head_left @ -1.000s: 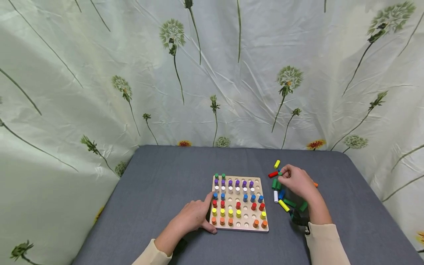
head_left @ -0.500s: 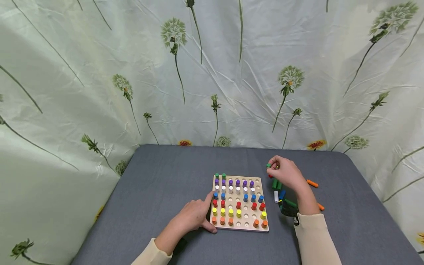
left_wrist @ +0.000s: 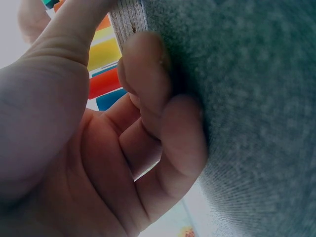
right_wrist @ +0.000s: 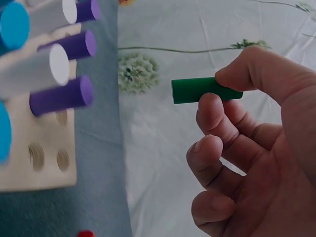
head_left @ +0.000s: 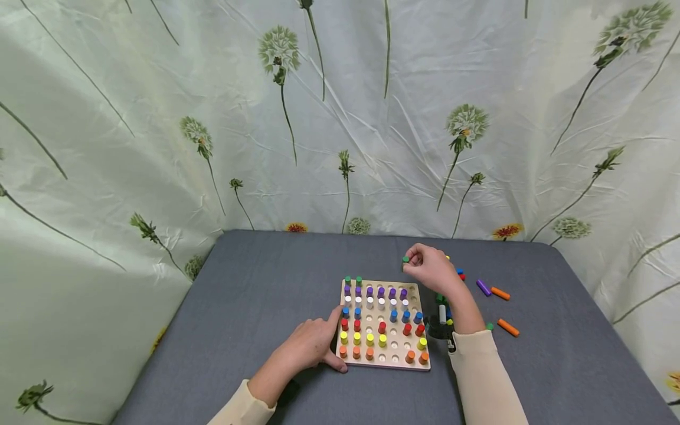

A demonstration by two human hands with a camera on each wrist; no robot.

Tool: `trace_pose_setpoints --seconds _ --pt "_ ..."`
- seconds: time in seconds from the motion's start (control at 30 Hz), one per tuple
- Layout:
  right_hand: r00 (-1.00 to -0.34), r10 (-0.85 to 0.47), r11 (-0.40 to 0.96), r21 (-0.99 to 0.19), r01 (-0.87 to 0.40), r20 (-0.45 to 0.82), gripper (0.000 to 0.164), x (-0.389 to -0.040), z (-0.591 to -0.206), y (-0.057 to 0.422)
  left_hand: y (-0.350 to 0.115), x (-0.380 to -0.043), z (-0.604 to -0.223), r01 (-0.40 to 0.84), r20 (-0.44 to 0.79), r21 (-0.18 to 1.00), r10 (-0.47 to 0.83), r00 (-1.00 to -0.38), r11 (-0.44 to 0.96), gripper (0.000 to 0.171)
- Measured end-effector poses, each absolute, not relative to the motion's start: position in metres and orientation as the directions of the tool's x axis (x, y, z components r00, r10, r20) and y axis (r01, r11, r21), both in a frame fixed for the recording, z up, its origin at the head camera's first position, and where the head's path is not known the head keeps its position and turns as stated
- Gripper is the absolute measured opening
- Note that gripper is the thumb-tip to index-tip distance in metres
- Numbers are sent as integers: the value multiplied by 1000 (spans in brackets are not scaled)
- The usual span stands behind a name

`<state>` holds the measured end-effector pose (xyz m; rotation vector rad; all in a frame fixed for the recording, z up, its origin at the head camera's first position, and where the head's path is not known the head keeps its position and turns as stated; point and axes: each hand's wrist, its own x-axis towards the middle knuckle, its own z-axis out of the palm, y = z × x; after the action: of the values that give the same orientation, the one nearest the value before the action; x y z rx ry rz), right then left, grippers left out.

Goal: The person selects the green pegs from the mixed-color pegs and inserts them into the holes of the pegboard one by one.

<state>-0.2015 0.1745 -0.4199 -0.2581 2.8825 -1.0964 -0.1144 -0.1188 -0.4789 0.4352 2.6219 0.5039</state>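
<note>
A square wooden pegboard (head_left: 390,367) lies on the grey table, with rows of coloured pegs standing in its holes. My left hand (head_left: 310,343) holds its near left corner, thumb at the front edge and index finger at the left side. In the left wrist view, curled fingers (left_wrist: 145,64) lie against the board's wooden edge. Thumb and fingertips of my right hand (head_left: 431,270) pinch a green peg (right_wrist: 190,91) by one end. This peg is above the table, just behind the board's far right part. Two green pegs (head_left: 358,281) stand at the left of the back row.
Loose pegs lie to the right of the board, some hidden under my right forearm. Among them are a purple peg (head_left: 483,287), a white peg (head_left: 443,314) and two orange pegs (head_left: 508,327). A flowered curtain (head_left: 340,130) hangs behind the grey table (head_left: 265,277).
My right hand has carried the green peg leftward and away from the loose pegs, toward the board's back edge. The left hand stays at the board's corner.
</note>
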Motion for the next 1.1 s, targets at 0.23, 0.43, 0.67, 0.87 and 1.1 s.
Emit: trace_pose_setpoints --seconds 0.23,0.43,0.67,0.87,1.1 --pt "-980 -198 715 -685 -139 -7 21 -206 -426 159 -119 -113 -478 213 -355 415 373 -857 885 124" --pt "-976 -216 714 -687 -134 -35 22 -208 -427 145 -119 -113 -478 228 -345 404 379 -859 886 123" --pt "-968 -246 717 -683 -142 -57 18 -209 -431 131 -119 -114 -477 224 -354 407 379 -855 885 123" --pt "-965 -249 729 -671 -132 -81 14 -212 -437 121 -120 -115 -478 247 -342 408 398 -851 879 123" --pt "-954 -275 741 -658 -130 -121 8 -213 -442 113 -121 -116 -480 249 -340 407 399 -852 879 123"
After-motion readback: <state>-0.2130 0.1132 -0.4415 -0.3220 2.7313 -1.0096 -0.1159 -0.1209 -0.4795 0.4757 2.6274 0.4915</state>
